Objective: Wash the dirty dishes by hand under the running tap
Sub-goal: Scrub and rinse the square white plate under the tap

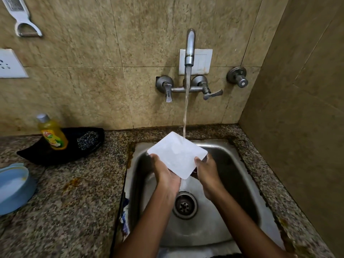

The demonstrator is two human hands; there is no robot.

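Note:
A white square plate [176, 154] is held tilted over the steel sink [230, 175], with one corner pointing at me. My left hand [164, 173] grips its lower left edge and my right hand [206, 173] grips its lower right edge. Water runs from the wall tap [190, 47] in a steady stream and strikes the plate near its far corner. The drain [184, 204] lies directly below my hands.
On the granite counter [78, 198] to the left stand a yellow dish soap bottle [52, 134] and a black dish [74, 146] holding a steel scrubber [87, 140]. A blue bowl [13, 187] sits at the left edge. A wall closes off the right side.

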